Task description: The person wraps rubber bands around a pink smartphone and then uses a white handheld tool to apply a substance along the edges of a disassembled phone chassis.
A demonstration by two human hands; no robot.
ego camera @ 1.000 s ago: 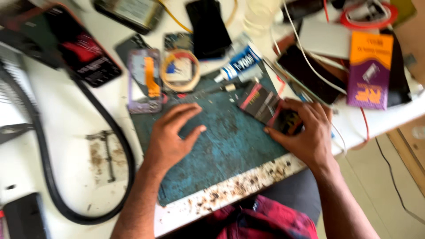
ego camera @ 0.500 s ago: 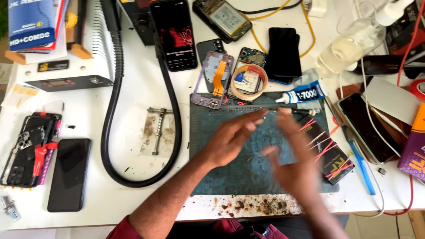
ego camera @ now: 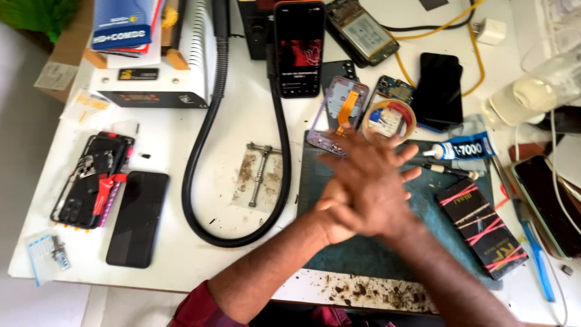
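My left hand (ego camera: 330, 210) and my right hand (ego camera: 376, 192) are pressed together, one laid across the other, above a dark green work mat (ego camera: 363, 257). The fingers are stretched out and spread, and neither hand holds anything. A black flat box with red and gold bands (ego camera: 481, 227) lies on the mat just right of the hands. A purple phone frame with an orange flex strip (ego camera: 339, 112) and a ring of tape (ego camera: 387, 121) lie just beyond the fingertips. A white and blue glue tube (ego camera: 460, 148) lies to the upper right.
An upright phone with a lit screen (ego camera: 299, 48) stands at the back, next to a white machine (ego camera: 157, 66) and its black hose (ego camera: 206, 151). A metal clamp (ego camera: 260, 172), a black phone (ego camera: 138, 218) and an opened phone (ego camera: 91, 178) lie on the left. More phones, cables and a bottle (ego camera: 538, 91) crowd the right.
The left hand lay flat on the mat and the right hand rested on the black box; both lifted, moved in a blur and now meet above the mat. The view swung left.
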